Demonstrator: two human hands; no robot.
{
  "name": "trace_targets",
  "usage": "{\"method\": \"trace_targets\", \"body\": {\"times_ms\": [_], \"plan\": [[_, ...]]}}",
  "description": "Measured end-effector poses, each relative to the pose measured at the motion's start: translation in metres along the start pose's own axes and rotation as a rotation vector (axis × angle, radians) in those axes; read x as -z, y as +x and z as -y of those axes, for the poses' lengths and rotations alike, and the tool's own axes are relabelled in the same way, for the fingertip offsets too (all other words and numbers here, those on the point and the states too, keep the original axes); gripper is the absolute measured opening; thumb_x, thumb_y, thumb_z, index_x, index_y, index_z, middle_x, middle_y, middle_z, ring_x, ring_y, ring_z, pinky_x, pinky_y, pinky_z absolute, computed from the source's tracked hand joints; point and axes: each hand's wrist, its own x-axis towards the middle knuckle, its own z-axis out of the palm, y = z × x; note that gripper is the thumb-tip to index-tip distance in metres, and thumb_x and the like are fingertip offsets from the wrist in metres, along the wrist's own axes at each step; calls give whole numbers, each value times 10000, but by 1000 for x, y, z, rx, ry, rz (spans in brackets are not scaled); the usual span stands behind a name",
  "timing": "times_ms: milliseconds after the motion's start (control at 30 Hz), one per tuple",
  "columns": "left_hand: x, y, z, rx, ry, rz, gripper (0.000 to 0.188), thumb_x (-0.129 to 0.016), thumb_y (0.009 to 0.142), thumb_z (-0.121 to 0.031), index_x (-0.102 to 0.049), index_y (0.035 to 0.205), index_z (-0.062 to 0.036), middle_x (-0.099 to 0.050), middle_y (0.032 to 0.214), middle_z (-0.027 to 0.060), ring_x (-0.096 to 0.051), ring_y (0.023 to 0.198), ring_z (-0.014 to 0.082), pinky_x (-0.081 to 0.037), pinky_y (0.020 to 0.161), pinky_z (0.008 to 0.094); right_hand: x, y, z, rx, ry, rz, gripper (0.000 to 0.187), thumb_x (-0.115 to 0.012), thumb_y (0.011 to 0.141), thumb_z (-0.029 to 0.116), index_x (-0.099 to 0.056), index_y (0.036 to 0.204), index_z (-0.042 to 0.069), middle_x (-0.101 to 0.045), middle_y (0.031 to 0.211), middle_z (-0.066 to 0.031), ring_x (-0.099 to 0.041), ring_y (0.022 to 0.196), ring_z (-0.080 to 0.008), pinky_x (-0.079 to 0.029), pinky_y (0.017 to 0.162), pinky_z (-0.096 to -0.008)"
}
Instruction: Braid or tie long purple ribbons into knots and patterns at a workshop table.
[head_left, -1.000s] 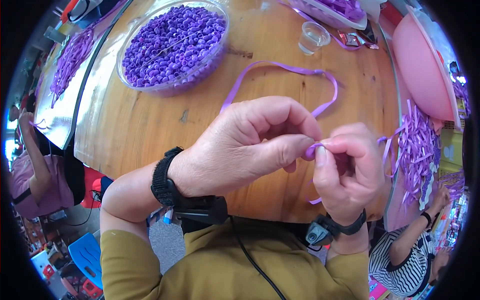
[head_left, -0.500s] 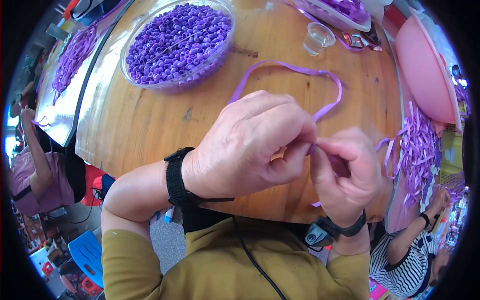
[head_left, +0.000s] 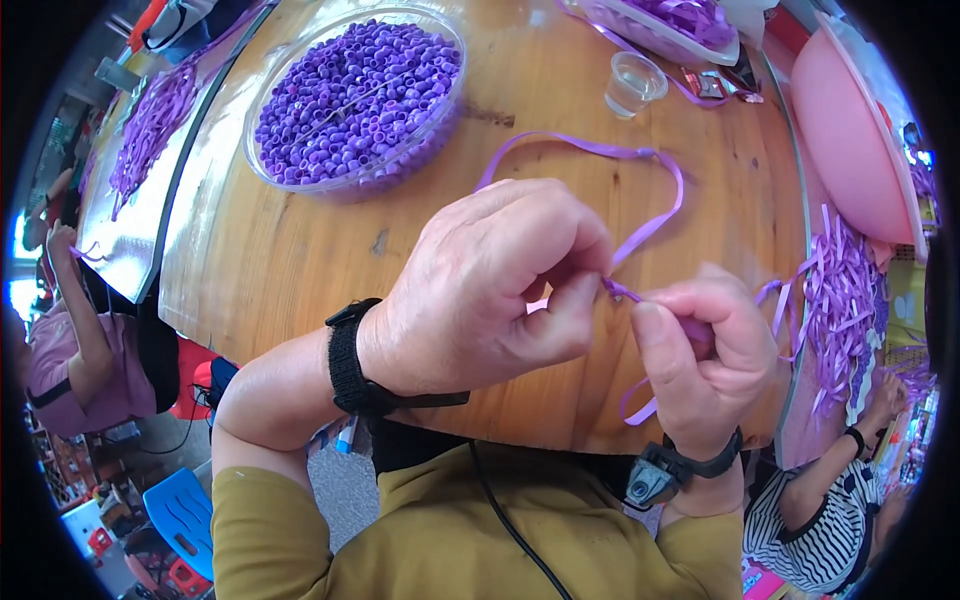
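Observation:
A purple ribbon [head_left: 655,215] loops over the wooden table and runs into my fingers. My left hand [head_left: 500,275] pinches it between thumb and forefinger. Close on its right, my right hand [head_left: 708,345] grips the same ribbon, thumb against curled forefinger. A short twisted or knotted stretch shows in the small gap between the two hands. One loose end of ribbon hangs below, by the right thumb. A small knot or bead sits on the far part of the loop. Beyond my left hand stands a round clear tub [head_left: 250,150] full of purple beads [head_left: 360,100].
A small clear cup [head_left: 634,85] and a basket of ribbons [head_left: 690,50] stand at the far right. Ribbon strips [head_left: 840,300] hang over the right edge beside a pink basin [head_left: 850,130]. Two people sit at the sides. A blue stool [head_left: 180,510] is lower left.
My hands have drawn slightly apart, the right one moving right and the left one left. More twisted ribbon now shows between the fingertips.

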Motion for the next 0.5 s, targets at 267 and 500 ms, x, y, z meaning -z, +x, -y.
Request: {"method": "trace_targets", "body": {"times_ms": [267,500], "plan": [[3,6,0,0,-64,35,151,-515,612,23,-538,753,-25,-527,672,69,-521,595,216,-428,623,307,2,-1,3,-91,81,-26,104,-651,731,-45,-578,787,5,-511,630,-10,-408,509,-38,-295,448,-183],[2,3,5,-230,214,161,121,-511,592,-53,-550,707,-61,-494,621,50,-509,591,237,-400,801,418,-6,-3,1,-124,181,56,78,-637,764,-34,-576,797,1,-516,649,7,-397,524,-20,-294,458,-166]]}}
